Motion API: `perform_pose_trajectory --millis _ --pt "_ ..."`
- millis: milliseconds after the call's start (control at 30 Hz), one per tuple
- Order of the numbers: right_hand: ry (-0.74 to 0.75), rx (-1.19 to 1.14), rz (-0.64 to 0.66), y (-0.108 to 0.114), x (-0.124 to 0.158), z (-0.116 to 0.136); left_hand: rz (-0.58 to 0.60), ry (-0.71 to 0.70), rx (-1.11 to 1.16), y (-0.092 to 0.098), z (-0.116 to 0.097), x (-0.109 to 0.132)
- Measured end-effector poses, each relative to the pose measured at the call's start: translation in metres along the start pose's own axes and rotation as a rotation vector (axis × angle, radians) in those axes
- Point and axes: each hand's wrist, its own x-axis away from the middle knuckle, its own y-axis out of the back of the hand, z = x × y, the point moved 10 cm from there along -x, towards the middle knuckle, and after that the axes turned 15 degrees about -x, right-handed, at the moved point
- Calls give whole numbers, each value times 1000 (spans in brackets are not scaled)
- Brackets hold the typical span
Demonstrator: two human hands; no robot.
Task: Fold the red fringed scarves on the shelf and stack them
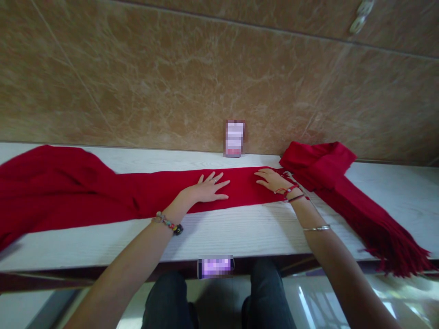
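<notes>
A long red scarf (103,192) lies stretched along a white table (222,233). My left hand (207,188) rests flat on its middle strip, fingers spread, holding nothing. My right hand (272,179) lies flat on the same strip a little to the right, fingers stretched out. Beyond my right hand the scarf is bunched in a folded heap (317,164). From the heap its fringed end (387,246) runs down to the table's front right edge. Beaded bracelets sit on both wrists.
A brown marble wall (206,73) rises right behind the table. A small blurred card (235,138) stands against the wall at the back centre. Another blurred tag (215,267) sits on the table's front edge above my knees. Glossy floor shows below.
</notes>
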Motion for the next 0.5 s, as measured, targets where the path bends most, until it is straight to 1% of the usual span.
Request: perform_pose_trajectory --millis 67,133,200,233,300,333,433,500 --pt "34 -23 -4 9 2 8 -121 -71 -43 17 -11 4" --pt "77 -73 33 16 9 19 -196 -178 -80 30 -29 12" --pt "101 -135 115 16 19 31 -190 -256 -120 33 -45 19" --pt "115 -166 169 13 24 38 -176 -271 -142 32 -49 22" --pt "149 -217 256 5 34 50 -161 -254 -177 30 -52 23" --pt "164 -233 277 2 36 55 -164 -237 -184 29 -51 23" --pt "188 -255 243 -1 36 64 -206 -184 -155 32 -42 18" --pt "209 -261 202 -1 32 70 -263 -169 -91 38 -34 14"
